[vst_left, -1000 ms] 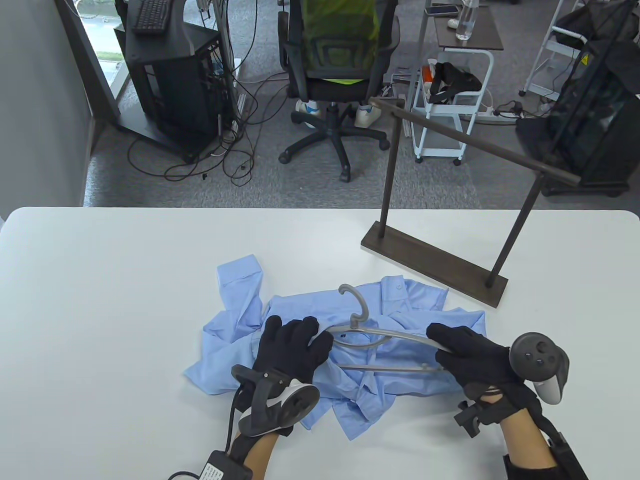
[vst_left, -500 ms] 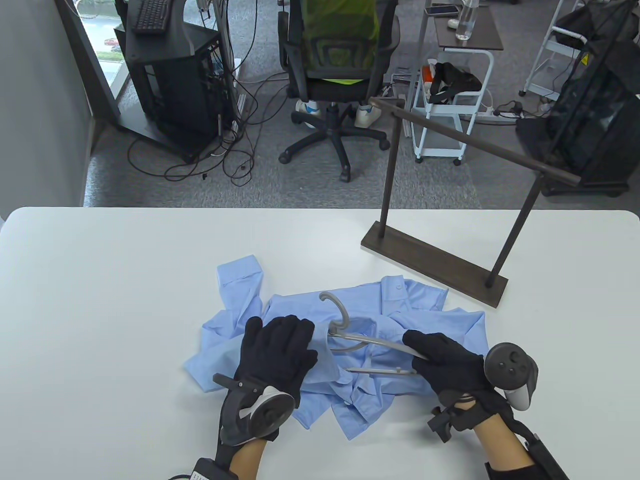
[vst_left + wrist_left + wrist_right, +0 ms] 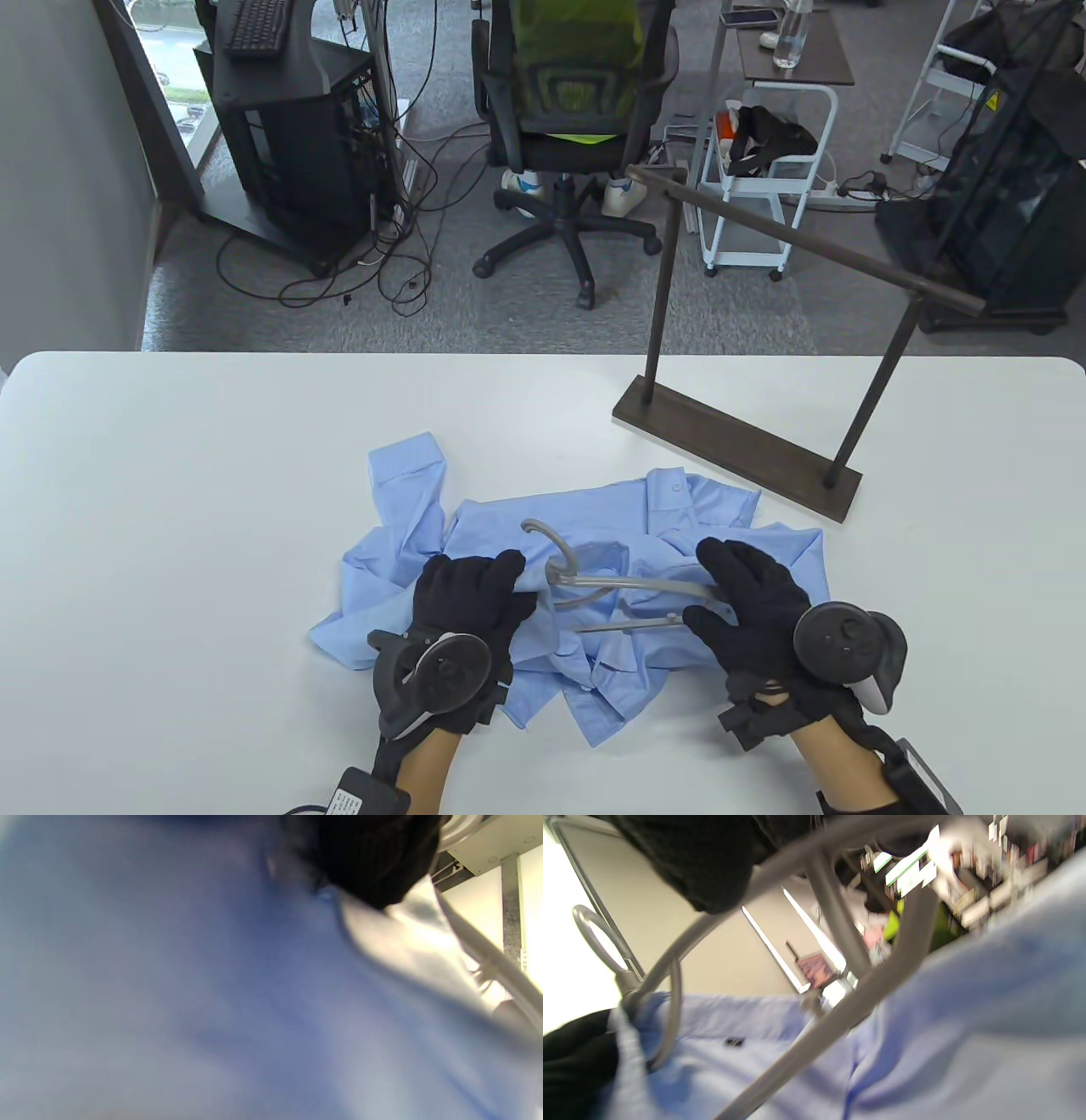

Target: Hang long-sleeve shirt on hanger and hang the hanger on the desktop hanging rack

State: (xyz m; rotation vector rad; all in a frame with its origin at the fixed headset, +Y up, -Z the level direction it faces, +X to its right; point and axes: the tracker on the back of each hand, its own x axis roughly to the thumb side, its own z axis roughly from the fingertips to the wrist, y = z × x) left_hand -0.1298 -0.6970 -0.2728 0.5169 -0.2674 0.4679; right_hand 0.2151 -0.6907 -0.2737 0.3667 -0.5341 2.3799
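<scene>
Shirt (image 3: 594, 594), light blue and long-sleeved, lies crumpled on the white table (image 3: 170, 475) near its front edge, at about 6 o'clock in the table view, with one cuffed sleeve reaching out toward 10 o'clock. A grey hanger (image 3: 628, 586) is on top of it, its hook pointing toward 11 o'clock and its left end tucked under a fold of fabric. The left hand (image 3: 462, 607) sits on the shirt's left part with fingers curled, gripping a bunch of cloth right beside the hanger's neck; the left wrist view, blurred, shows dark glove fingers (image 3: 373, 857) against blue fabric with a pale fold pulled up. The right hand (image 3: 751, 607) holds the hanger's right end, fingers wrapped around its upper arm; the right wrist view shows the glove (image 3: 704, 861) closed on the grey bar, with the hook at the left. The dark desktop rack (image 3: 738, 450) stands on the table at about 2 o'clock from the shirt, well apart from both hands, its crossbar bare.
</scene>
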